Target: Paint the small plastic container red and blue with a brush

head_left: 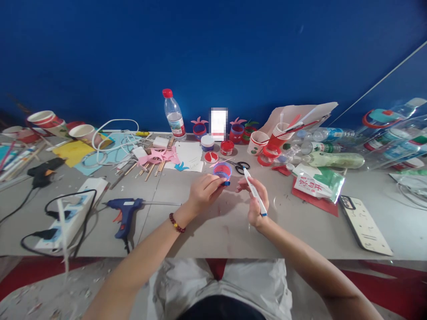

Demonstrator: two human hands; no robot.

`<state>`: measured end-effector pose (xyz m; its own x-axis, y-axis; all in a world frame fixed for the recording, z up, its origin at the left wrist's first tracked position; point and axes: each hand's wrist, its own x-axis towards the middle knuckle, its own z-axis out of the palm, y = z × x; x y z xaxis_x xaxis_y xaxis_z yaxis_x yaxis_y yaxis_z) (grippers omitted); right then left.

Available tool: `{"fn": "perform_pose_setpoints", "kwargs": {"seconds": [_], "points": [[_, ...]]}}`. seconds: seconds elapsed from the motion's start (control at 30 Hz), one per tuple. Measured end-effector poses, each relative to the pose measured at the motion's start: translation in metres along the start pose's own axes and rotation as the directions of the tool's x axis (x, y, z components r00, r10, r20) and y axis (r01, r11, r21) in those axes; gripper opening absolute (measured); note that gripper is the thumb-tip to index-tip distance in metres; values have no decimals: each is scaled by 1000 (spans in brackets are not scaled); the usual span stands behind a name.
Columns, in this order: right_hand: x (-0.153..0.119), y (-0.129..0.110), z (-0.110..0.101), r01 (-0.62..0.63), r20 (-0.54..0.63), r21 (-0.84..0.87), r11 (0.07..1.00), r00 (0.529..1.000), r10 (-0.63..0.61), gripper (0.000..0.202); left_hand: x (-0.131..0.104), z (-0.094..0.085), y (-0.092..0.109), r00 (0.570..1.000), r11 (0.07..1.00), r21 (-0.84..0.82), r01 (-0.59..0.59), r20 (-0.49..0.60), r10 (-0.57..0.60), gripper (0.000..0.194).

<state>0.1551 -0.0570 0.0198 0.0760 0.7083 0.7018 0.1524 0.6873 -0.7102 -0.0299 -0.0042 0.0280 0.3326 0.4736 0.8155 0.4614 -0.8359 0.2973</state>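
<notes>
My left hand [205,191] is closed around a small purple-rimmed cup [223,168] with a red inside. A blue marker cap [227,183] sticks out at its fingertips, against the cup's near side. In my right hand [258,202] is a white marker [255,192], held slanting, its blue end down by the wrist. Just beyond the hands lie black-handled scissors [243,167], a jar lid with red paint [211,157] and a blue paper leaf cutout [181,166]. The cup's lower part is hidden by my left fingers.
A blue glue gun [125,211] and a power strip [78,213] lie left. Behind stand a water bottle [175,120], paint jars [207,143] and decorated cups [236,132]. Paper cups [257,143], plastic bottles [335,160] and a phone [365,226] are on the right.
</notes>
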Motion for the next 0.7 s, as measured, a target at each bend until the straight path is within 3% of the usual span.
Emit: {"fn": "perform_pose_setpoints", "kwargs": {"seconds": [0.17, 0.43, 0.7], "points": [[6, -6, -8, 98, 69, -95, 991, 993, -92, 36, 8, -2, 0, 994, 995, 68, -74, -77, 79, 13], [-1, 3, -11, 19, 120, -23, 1000, 993, -16, 21, 9, -3, 0, 993, 992, 76, -99, -50, 103, 15], [0, 2, -12, -26, 129, -56, 998, 991, 33, 20, 7, -3, -2, 995, 994, 51, -100, -20, 101, 18]]}}
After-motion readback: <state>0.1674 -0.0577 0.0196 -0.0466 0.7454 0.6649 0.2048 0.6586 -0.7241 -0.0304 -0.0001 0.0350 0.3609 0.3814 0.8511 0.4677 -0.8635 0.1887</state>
